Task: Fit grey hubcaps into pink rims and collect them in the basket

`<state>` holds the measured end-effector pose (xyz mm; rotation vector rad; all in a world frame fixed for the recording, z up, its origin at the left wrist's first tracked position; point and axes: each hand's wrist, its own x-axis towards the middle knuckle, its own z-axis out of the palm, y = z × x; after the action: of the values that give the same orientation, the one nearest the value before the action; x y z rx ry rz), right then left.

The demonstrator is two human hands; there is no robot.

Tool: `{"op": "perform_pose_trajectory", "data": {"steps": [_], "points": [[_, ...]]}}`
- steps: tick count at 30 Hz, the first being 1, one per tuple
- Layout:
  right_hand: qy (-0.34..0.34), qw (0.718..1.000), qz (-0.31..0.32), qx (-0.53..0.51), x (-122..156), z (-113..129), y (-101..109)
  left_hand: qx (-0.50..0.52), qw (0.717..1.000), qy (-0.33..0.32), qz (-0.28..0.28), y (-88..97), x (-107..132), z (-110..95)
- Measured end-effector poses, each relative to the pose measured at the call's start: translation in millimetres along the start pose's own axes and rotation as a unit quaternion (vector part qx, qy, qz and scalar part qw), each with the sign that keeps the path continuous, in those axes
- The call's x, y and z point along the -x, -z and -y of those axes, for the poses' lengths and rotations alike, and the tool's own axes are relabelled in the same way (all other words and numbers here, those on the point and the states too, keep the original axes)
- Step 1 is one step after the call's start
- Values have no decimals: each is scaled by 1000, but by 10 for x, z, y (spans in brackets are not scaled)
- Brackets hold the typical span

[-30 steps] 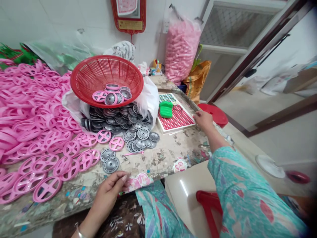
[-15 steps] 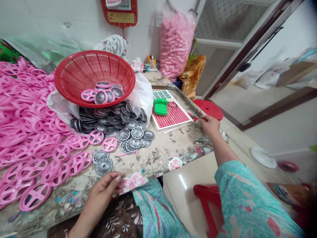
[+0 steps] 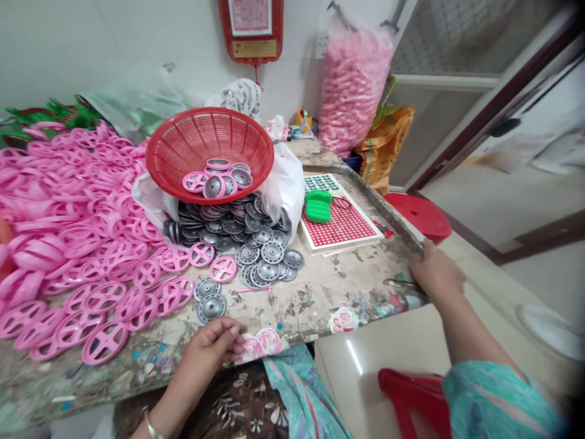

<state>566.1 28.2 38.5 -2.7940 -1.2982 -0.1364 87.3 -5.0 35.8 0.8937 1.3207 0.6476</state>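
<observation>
My left hand (image 3: 212,352) rests on the near edge of the worn table (image 3: 320,292), fingers curled together, just below two grey wheel discs (image 3: 209,300); I cannot make out anything in it. My right hand (image 3: 435,272) grips the table's right edge, fingers folded over the rim, beside a thin metal tool (image 3: 397,282). A red basket (image 3: 210,151) with a few pink and grey discs sits on a white bag of grey discs (image 3: 228,219). Pink spoked wheels (image 3: 68,225) cover the left of the table.
A red-dotted sticker sheet (image 3: 340,227) with a green object (image 3: 319,205) lies at the right rear. A bag of pink parts (image 3: 351,85) stands by the wall. A red stool (image 3: 418,213) is beyond the table, another red stool (image 3: 411,396) near my knee.
My right hand has drawn back from the sticker sheet along the table's right edge toward me. My left hand has stayed at the near edge. The view has shifted.
</observation>
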Motion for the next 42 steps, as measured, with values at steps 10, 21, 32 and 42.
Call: {"op": "perform_pose_trajectory", "data": {"steps": [10, 21, 32, 42], "points": [[70, 994, -77, 31, 199, 290, 202, 21, 1000, -16, 1, -35, -27, 48], [536, 821, -36, -196, 1631, 1863, 296, 55, 993, -105, 30, 280, 220, 90], [627, 765, 73, -130, 2164, 2997, 476, 107, 984, -86, -117, 1025, 408, 269], [605, 761, 137, -190, 2296, 3304, 474, -486, 778, -311, -247, 1298, 200, -26]]}}
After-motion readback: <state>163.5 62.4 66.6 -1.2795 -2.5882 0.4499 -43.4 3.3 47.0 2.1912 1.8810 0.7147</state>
